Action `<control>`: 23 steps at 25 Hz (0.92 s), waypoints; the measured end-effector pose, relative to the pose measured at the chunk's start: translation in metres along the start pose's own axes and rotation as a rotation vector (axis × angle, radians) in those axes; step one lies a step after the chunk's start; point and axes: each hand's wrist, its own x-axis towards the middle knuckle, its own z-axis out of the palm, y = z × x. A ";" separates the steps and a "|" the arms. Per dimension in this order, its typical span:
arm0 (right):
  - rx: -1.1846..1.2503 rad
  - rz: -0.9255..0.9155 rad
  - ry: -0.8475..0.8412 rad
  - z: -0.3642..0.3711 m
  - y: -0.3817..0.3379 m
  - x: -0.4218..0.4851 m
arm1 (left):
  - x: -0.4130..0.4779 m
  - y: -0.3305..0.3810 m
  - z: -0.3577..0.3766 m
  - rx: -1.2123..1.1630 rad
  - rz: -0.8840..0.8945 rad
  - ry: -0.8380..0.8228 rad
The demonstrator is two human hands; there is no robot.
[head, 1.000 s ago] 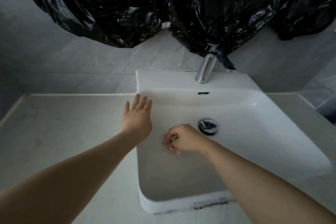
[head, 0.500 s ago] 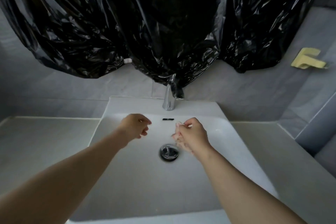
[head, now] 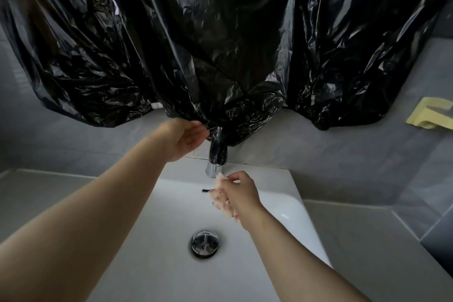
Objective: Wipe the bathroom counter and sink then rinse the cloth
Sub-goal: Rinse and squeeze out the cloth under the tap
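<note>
A white rectangular sink [head: 289, 193] sits on a pale counter [head: 36, 193], with a chrome drain plug [head: 204, 243] in its basin. The chrome tap [head: 217, 154] rises at the back rim, its top under black plastic. My right hand [head: 239, 193] grips a small pale, speckled cloth [head: 221, 200] bunched up just below the spout. My left hand [head: 188, 138] is raised beside the top of the tap, fingers reaching to it at the edge of the plastic. Whether those fingers grip the tap is hidden. No water stream is visible.
Black plastic bags [head: 220, 44] hang over the wall above the sink and drape onto the tap. A pale yellow holder [head: 431, 113] is fixed to the grey tiled wall at the right. Counter [head: 355, 240] continues to the right of the sink.
My left hand rose from over the basin to the tap's top. My right hand moved the cloth up under the spout. The camera tilted up and moved closer.
</note>
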 end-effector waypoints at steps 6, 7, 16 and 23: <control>-0.038 0.009 0.022 0.007 0.015 0.024 | 0.009 -0.006 0.011 0.607 0.054 0.191; -0.051 0.012 0.020 0.007 0.015 0.024 | 0.012 -0.011 0.011 0.607 0.041 0.158; 0.031 0.061 -0.065 0.003 -0.002 0.016 | 0.022 -0.009 0.023 0.244 0.176 -0.059; 0.243 0.078 -0.106 0.003 0.010 -0.003 | -0.002 -0.094 -0.023 0.616 0.283 0.216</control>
